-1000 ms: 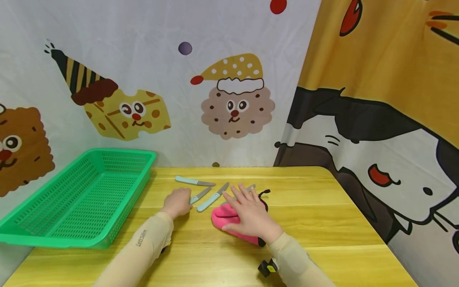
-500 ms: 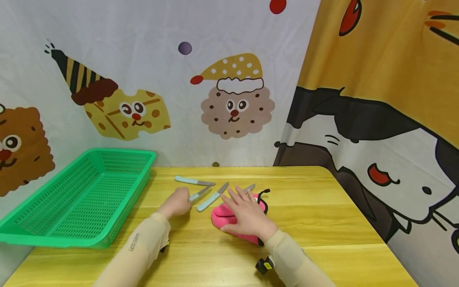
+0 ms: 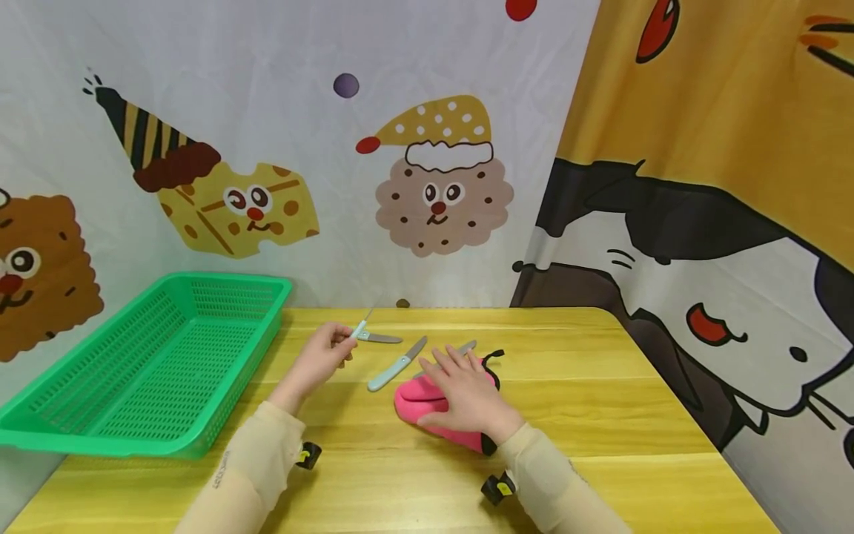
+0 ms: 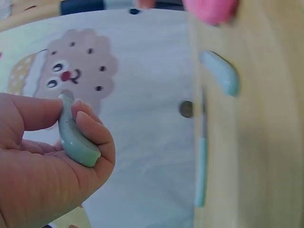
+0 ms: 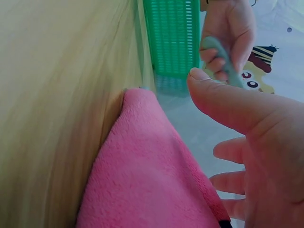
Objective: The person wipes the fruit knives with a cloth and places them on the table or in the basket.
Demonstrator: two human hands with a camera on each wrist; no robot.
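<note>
My left hand point(image 3: 323, 354) grips a small knife point(image 4: 76, 142) by its pale blue handle, raised over the table with the blade pointing up and away. Behind it lies another knife point(image 3: 383, 339), its handle partly hidden. A third such knife point(image 3: 394, 371) rests diagonally between my hands. My right hand point(image 3: 468, 397) has its fingers spread over a pink fuzzy cloth item point(image 3: 415, 404) with black edging and a black loop. In the right wrist view, the thumb stands apart from the pink fabric. A blade point(image 3: 467, 346) shows just beyond the right fingertips, its handle hidden.
A green perforated plastic basket point(image 3: 160, 447) occupies the left side of the wooden table point(image 3: 600, 430). Behind the table hangs a white curtain point(image 3: 347, 222) with cartoon prints, and a yellow printed one point(image 3: 720, 111) at right.
My left hand has lifted its knife off the table, and the blade has swung to point more upward. The right hand has stayed nearly in place over the pink item.
</note>
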